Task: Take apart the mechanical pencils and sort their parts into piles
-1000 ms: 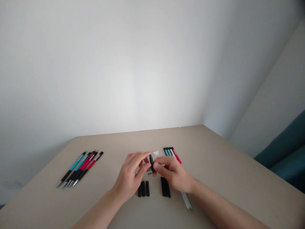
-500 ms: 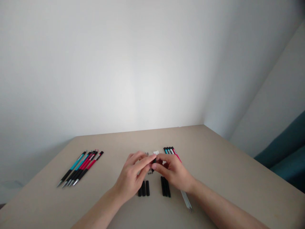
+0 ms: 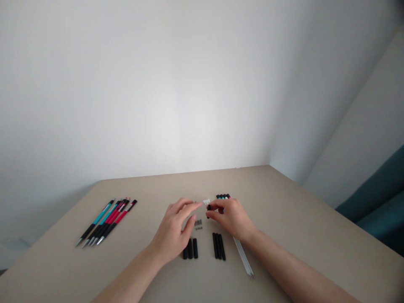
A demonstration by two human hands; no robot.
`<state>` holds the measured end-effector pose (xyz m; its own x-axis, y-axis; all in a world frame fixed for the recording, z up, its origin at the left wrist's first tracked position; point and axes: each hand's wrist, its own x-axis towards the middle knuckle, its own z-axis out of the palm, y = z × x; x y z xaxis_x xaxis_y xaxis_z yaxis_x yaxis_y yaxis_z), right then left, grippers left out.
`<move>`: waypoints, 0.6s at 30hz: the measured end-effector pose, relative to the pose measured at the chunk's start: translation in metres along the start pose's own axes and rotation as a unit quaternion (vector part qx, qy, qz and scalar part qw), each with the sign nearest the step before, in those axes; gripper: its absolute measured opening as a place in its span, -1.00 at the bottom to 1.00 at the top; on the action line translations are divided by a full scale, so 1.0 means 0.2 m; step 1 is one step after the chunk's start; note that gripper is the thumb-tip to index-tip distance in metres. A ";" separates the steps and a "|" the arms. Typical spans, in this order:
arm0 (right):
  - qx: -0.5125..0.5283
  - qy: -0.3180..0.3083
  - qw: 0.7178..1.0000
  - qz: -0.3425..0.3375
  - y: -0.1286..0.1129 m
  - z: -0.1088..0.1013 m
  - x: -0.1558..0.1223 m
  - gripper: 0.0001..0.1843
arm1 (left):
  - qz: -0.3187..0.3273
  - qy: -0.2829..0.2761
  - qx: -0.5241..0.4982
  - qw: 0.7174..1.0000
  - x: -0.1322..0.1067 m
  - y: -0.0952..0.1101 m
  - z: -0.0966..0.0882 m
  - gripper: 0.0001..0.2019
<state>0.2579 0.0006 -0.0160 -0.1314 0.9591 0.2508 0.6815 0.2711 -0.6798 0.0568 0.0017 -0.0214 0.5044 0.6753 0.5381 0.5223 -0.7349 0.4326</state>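
My right hand [image 3: 232, 216] pinches a small black pen part [image 3: 208, 211] between thumb and fingertips. Beside it, my left hand [image 3: 174, 229] is open, its thumb and forefinger apart with nothing between them. Small metal springs [image 3: 198, 223] lie on the table between the hands. Several little white pieces [image 3: 206, 201] rest just beyond the fingertips. Black tubes [image 3: 190, 248] lie partly behind my left hand, and slimmer black tubes [image 3: 219, 246] lie in front of my right. The black-topped pen barrels [image 3: 223, 196] are mostly hidden behind my right hand.
White ink refills [image 3: 243, 259] lie slanted under my right wrist, tips toward me. Several blue and red pens [image 3: 109, 223] lie in a row at the left. The beige table [image 3: 151, 277] meets a white wall [image 3: 176, 92]; a teal curtain [image 3: 375, 193] hangs at the right.
My hands have come apart. My left hand has let go of the black part, which stays in my right hand, slightly to the right. The springs between the hands now show more fully.
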 end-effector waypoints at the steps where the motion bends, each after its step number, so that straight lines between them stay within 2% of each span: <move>1: -0.007 -0.002 1.000 0.002 0.00 0.00 0.00 -0.90 | 0.006 -0.002 0.000 1.000 0.00 0.00 0.00 -0.68; 3: -0.019 -0.006 1.000 0.004 0.01 0.01 0.01 -0.91 | 0.022 -0.015 -0.004 1.000 0.01 0.00 0.00 -0.67; 6: -0.021 -0.026 0.999 0.000 0.03 0.00 0.02 -0.89 | 0.039 -0.064 -0.006 0.997 0.01 0.01 0.00 -0.64; 9: -0.022 -0.043 0.999 -0.001 0.04 0.00 0.02 -0.88 | 0.031 -0.110 -0.001 0.993 0.01 0.02 -0.01 -0.60; 18: -0.028 -0.031 0.999 0.012 0.05 0.01 0.01 -0.92 | 0.010 -0.139 0.002 0.990 0.00 0.01 -0.03 -0.58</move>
<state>0.2619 0.0058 -0.0234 -0.1579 0.9689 0.1905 0.7239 0.2448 -0.6450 0.0538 -0.0010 -0.0156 0.6838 0.6527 0.3262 0.5130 -0.7479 0.4212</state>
